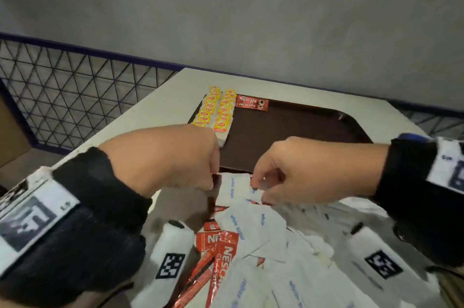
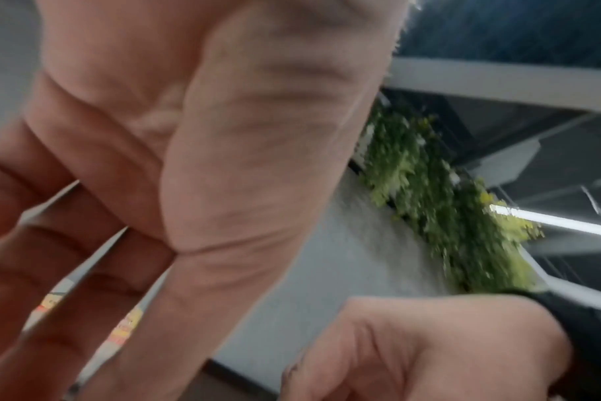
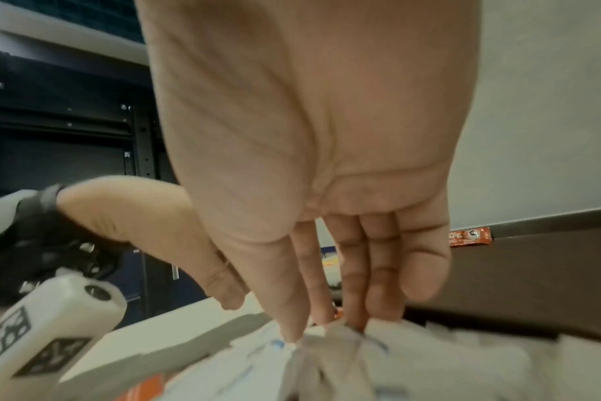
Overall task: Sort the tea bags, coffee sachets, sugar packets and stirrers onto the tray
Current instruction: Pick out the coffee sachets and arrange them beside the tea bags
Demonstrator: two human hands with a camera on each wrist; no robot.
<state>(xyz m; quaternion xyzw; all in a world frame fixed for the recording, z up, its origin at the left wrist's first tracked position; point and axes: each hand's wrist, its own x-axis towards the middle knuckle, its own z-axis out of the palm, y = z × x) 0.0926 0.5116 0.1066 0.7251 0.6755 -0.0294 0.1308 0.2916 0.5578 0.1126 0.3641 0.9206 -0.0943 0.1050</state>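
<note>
A dark brown tray [image 1: 288, 126] lies on the white table. Yellow tea bags [image 1: 213, 111] sit in two rows at its left end, and a red coffee sachet [image 1: 251, 103] lies at its far edge. Nearer to me is a loose pile of white sugar packets [image 1: 253, 227] and red coffee sachets [image 1: 221, 252]. My right hand [image 1: 258, 189] reaches down into the pile's far end, its thumb and fingers pinching a crumpled sugar packet [image 3: 326, 344]. My left hand [image 1: 213, 179] hovers just left of it at the tray's near edge. Its fingers [image 2: 35, 257] are loosely bent and hold nothing.
Two white blocks with black square markers lie on the pile, one on its left [image 1: 173, 252] and one on its right [image 1: 376, 257]. A black wire mesh fence [image 1: 75, 96] runs along the table's left side, with a cardboard box [image 1: 10, 132] beside it. A grey wall stands behind.
</note>
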